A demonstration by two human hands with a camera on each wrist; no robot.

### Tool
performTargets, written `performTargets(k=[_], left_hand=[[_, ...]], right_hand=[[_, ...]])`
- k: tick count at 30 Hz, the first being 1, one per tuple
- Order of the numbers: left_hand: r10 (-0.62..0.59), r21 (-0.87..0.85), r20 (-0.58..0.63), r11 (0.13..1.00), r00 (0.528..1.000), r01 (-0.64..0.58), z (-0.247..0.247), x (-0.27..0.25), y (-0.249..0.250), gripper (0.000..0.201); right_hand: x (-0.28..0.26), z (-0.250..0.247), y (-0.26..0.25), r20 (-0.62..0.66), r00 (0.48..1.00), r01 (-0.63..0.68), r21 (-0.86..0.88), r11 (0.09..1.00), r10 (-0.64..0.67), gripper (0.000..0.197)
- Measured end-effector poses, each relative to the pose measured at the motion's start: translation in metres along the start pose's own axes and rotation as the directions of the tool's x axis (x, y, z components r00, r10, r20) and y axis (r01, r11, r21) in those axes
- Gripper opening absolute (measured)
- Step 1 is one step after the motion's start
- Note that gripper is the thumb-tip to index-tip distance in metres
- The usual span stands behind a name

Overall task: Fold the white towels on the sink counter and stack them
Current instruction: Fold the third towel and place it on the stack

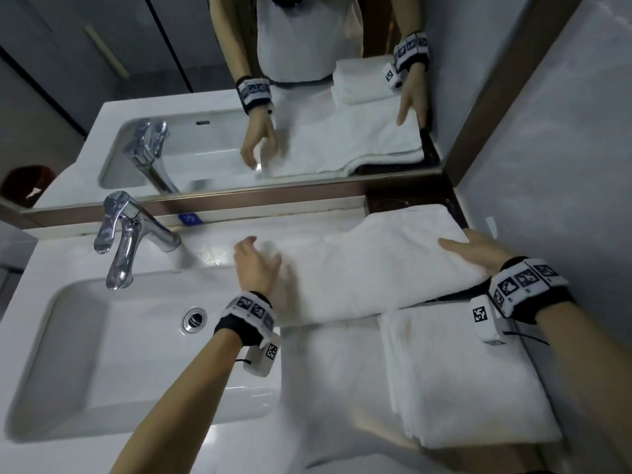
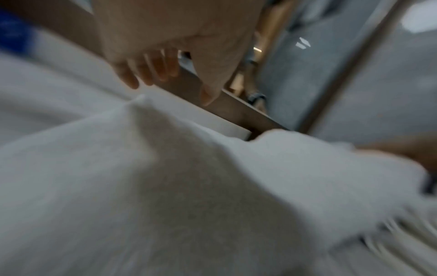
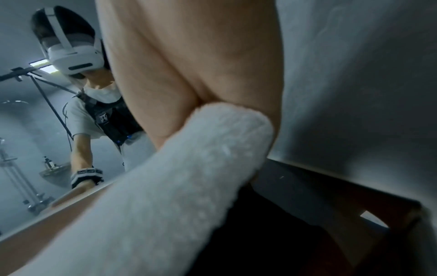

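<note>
Thick white terry towel (image 1: 369,265), matt and nubby, loops plain in the right wrist view. Folded towel stack (image 1: 468,374) of the same soft cloth. Glossy white sink counter (image 1: 328,364), smooth and reflective. Polished chrome faucet (image 1: 133,234) and drain ring (image 1: 195,319). Mirror (image 1: 171,80) in a brushed bronze-toned frame. Matt grey wall (image 1: 564,165).

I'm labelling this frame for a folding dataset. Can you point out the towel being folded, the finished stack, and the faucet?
towel being folded (image 1: 369,268), head view, flat middle of the cloth.
finished stack (image 1: 468,378), head view, top towel's face.
faucet (image 1: 119,241), head view, chrome spout.
</note>
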State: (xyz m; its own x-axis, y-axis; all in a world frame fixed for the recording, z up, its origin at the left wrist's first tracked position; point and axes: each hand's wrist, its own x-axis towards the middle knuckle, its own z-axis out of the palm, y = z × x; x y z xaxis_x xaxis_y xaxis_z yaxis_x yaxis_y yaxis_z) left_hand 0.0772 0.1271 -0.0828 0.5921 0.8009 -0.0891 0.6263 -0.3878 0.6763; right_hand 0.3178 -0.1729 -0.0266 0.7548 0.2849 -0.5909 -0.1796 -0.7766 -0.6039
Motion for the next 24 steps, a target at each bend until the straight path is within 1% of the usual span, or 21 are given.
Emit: performTargets(k=[1,2,3,4,5,6,7,8,10,12,13,16,18,20,21,23,24], left_hand=[[0.147,0.03,0.043,0.988,0.988,-0.148,0.005,-0.003,0.015,0.06],[0.27,0.03,0.152,0.96,0.951,-0.278,0.013,-0.008,0.03,0.061],[0.352,0.037,0.298,0.924,0.887,-0.38,0.024,-0.014,0.041,0.064],[0.385,0.06,0.442,0.888,0.81,-0.455,0.036,-0.021,0.05,0.067],[0.375,0.098,0.558,0.856,0.74,-0.508,0.05,-0.028,0.056,0.068],[0.341,0.138,0.636,0.832,0.692,-0.537,0.063,-0.034,0.06,0.066],[0.303,0.17,0.674,0.824,0.673,-0.541,0.074,-0.04,0.064,0.064],[0.273,0.196,0.681,0.826,0.68,-0.528,0.084,-0.043,0.066,0.062],[0.24,0.25,0.643,0.832,0.728,-0.496,0.098,-0.044,0.072,0.061],[0.232,0.314,0.601,0.812,0.765,-0.493,0.107,-0.037,0.078,0.063],[0.227,0.347,0.596,0.792,0.77,-0.502,0.11,-0.032,0.079,0.066],[0.231,0.418,0.617,0.713,0.752,-0.562,0.116,-0.022,0.075,0.073],[0.251,0.424,0.619,0.69,0.744,-0.586,0.118,-0.02,0.071,0.073],[0.275,0.403,0.621,0.692,0.734,-0.6,0.118,-0.019,0.07,0.073],[0.287,0.373,0.626,0.706,0.725,-0.602,0.117,-0.018,0.069,0.074],[0.307,0.306,0.644,0.736,0.7,-0.604,0.11,-0.01,0.066,0.082],[0.316,0.285,0.66,0.735,0.682,-0.616,0.105,-0.005,0.065,0.087]], right_hand=[[0.0,0.001,-0.002,-0.018,0.999,0.037,0.006,0.999,-0.037,0.051],[0.0,0.002,-0.003,-0.037,0.997,0.075,0.036,0.997,-0.073,0.048],[0.0,0.003,-0.005,-0.059,0.993,0.109,0.073,0.991,-0.104,0.045],[-0.001,0.003,-0.006,-0.081,0.989,0.133,0.108,0.985,-0.125,0.041],[-0.003,0.003,-0.007,-0.103,0.985,0.153,0.141,0.978,-0.14,0.039],[-0.004,0.003,-0.008,-0.119,0.981,0.174,0.17,0.97,-0.155,0.038],[-0.005,0.003,-0.009,-0.133,0.977,0.193,0.192,0.962,-0.169,0.038],[-0.006,0.002,-0.01,-0.145,0.973,0.209,0.204,0.956,-0.182,0.038],[-0.009,0.001,-0.012,-0.153,0.967,0.233,0.21,0.949,-0.203,0.036],[-0.012,0.0,-0.015,-0.136,0.965,0.25,0.214,0.944,-0.224,0.033],[-0.014,0.0,-0.017,-0.117,0.965,0.255,0.214,0.943,-0.234,0.033],[-0.02,0.001,-0.023,-0.054,0.963,0.269,0.19,0.944,-0.264,0.043],[-0.023,0.004,-0.027,-0.042,0.958,0.288,0.171,0.942,-0.285,0.045],[-0.026,0.006,-0.033,-0.049,0.954,0.301,0.153,0.941,-0.297,0.043],[-0.027,0.007,-0.035,-0.052,0.952,0.305,0.149,0.941,-0.3,0.042],[-0.029,0.008,-0.039,-0.051,0.951,0.31,0.151,0.939,-0.306,0.042],[-0.03,0.007,-0.04,-0.048,0.95,0.312,0.148,0.939,-0.308,0.042]])
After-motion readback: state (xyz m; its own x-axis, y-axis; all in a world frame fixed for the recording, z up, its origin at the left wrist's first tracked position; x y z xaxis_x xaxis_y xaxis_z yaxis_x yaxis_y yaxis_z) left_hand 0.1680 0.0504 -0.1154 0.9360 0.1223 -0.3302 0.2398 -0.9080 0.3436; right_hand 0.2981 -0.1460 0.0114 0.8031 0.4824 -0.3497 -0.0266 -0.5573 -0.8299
